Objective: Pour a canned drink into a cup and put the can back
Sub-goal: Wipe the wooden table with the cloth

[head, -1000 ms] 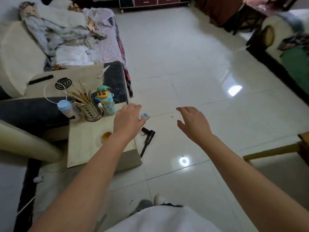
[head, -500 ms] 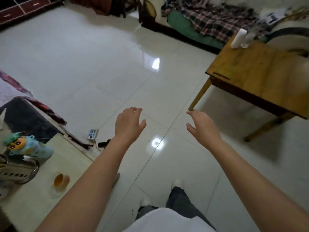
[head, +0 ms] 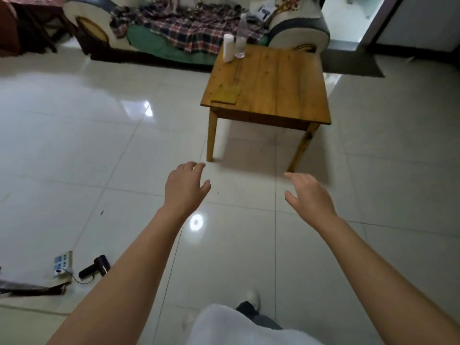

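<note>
Table (head: 268,88) now nearer, white can (head: 228,51) well beyond fingers (head: 198,168).

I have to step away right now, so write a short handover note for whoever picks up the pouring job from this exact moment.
Left hand: open, holds nothing, out over the floor.
Right hand: open, holds nothing.
White can and clear cup stand side by side at the far left corner of the wooden table, ahead of both hands.
Done: nothing; neither is touched.
Left: reach the table, pick up the can, pour into the cup, set the can back.
</note>
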### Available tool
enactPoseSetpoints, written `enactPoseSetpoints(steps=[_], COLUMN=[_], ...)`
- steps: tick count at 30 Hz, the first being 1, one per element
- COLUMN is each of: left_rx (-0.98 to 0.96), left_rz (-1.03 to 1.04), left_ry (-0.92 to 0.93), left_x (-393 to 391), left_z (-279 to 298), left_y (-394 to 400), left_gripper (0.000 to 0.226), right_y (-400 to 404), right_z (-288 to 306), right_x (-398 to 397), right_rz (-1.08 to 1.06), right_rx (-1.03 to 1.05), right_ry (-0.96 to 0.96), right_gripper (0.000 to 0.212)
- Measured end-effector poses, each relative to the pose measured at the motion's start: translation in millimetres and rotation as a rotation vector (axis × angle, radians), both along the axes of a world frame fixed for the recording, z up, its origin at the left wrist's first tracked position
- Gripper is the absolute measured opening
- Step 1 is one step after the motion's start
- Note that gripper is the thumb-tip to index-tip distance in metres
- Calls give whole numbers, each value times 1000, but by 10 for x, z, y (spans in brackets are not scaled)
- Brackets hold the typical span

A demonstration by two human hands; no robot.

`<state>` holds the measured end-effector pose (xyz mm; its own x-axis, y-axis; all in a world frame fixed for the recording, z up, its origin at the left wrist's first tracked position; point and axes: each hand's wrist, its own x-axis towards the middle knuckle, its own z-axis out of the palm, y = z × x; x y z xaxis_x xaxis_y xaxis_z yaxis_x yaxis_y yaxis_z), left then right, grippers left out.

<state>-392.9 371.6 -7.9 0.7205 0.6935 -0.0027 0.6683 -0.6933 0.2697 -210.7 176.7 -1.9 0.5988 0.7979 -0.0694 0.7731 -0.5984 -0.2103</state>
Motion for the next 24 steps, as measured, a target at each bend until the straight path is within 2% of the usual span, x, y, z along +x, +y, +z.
enactPoseSetpoints(steps=[15, 24], left_rx=[43, 31], left_rz=[-359, -495], left_ry=[-2, 32], left_x=[1609, 2309], left_z=[-81, -235], left_y=[-798, -1090], left_gripper=[47, 49], right_y=[-1423, -1866], right_z=[-78, -122], right_x=[857, 1255], right_rz=[-382, -521], right_rx=[30, 28], right_ry=[24, 23], right_gripper=[45, 44])
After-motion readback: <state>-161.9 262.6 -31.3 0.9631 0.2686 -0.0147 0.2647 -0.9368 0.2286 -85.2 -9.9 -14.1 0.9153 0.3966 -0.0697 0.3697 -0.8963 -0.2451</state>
